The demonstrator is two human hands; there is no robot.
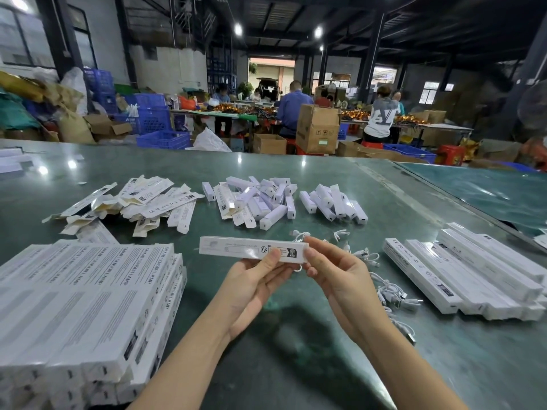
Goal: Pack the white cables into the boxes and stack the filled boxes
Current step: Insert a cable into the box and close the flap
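Long white box [253, 249] held level above the desk [296, 335], long axis running left-right across the view, printed face toward the camera, barcode end at the right.

Left hand [254, 284]: palm up under the box's right half, thumb curled onto the front face, fingers behind. Gripping the box.

Right hand [337, 279]: fingertips [310, 242] pinching the box's right end, thumb below. Small white cable loop [297, 269] showing just under that end, between the two hands; cannot tell whether pinched or just hanging.

Loose white cables [384, 291] on the desk just right of the right hand, tangled, no common direction.

Far right of the right hand: row of boxes [461, 276], long axes parallel, angled away to the upper left.

Left of the left hand: stacked filled boxes [83, 306], layered, long axes running toward the camera.

Beyond both hands: flat unfolded cartons [142, 199], plus two piles of short white units [257, 199], mixed orientations.
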